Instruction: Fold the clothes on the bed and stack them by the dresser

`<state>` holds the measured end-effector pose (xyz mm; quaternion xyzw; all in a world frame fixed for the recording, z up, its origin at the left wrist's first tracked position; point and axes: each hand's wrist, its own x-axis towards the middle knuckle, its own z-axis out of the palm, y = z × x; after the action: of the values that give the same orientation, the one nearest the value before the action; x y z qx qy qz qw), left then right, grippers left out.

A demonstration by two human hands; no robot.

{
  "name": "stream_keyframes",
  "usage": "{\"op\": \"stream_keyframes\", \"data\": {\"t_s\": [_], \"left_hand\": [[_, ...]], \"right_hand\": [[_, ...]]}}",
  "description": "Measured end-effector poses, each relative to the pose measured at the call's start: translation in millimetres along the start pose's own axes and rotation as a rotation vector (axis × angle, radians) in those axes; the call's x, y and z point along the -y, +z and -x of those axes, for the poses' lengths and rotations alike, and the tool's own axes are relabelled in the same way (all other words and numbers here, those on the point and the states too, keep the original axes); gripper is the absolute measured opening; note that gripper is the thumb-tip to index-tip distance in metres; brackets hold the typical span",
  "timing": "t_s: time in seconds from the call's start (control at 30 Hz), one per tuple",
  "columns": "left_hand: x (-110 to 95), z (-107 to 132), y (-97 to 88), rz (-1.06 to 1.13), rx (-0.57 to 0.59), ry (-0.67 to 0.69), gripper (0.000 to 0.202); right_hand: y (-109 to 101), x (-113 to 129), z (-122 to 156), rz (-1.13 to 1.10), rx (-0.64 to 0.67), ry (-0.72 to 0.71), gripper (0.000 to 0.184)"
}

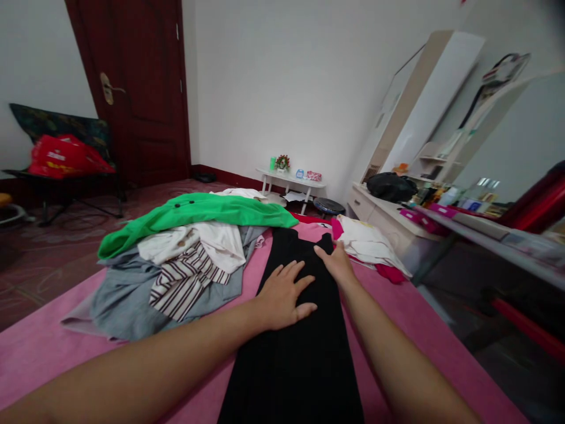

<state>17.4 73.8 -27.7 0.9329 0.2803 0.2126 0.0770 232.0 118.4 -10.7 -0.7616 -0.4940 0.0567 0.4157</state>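
Observation:
A black sleeveless garment (300, 365), perhaps a dress, lies stretched lengthwise on the pink bed cover (410, 341), its straps and scooped neckline at the far end. My left hand (285, 294) rests flat on its upper part with the fingers spread. At the far right edge, near the strap, my right hand (336, 264) touches the cloth, thumb held away from the fingers. Those fingertips are partly hidden from me. Just past the right hand sits a stack of folded white and red clothes (366, 241).
On the left of the bed is a loose heap with a green garment (198, 209), striped cloth (189, 280) and grey cloth (128, 300). A dressing table (388, 212) and a metal-edged table (477, 238) stand along the right. A chair holds a red bag (68, 156) near the door.

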Motion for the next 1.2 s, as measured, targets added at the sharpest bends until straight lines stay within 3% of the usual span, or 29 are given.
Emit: {"op": "stream_keyframes", "data": {"t_s": [0.13,0.27,0.5,0.57,0.8,1.0,1.2], "left_hand": [[-2,-1,-0.6,-0.022,-0.01,-0.083,0.071],[-1,-2,0.8,-0.042,-0.007,-0.115,0.073],[1,-3,3.4,-0.034,0.023,-0.112,0.076],[4,-3,4.4,-0.032,0.03,-0.098,0.075],[8,-2,6.8,-0.04,0.045,-0.069,0.073],[8,0,7.8,-0.053,0.046,-0.061,0.068],[7,17,-1.2,-0.066,0.096,-0.037,0.059]], "right_hand": [[18,3,-36,0.232,-0.012,0.012,0.047],[40,-2,-43,0.274,0.022,-0.01,0.038],[54,-4,-44,0.622,-0.032,-0.049,0.05],[54,-8,-45,0.657,0.01,-0.032,0.052],[42,-22,-30,0.605,0.304,-0.023,0.061],[19,-27,9,0.574,0.374,0.014,0.064],[-16,-28,70,0.59,0.374,-0.047,0.059]]}}
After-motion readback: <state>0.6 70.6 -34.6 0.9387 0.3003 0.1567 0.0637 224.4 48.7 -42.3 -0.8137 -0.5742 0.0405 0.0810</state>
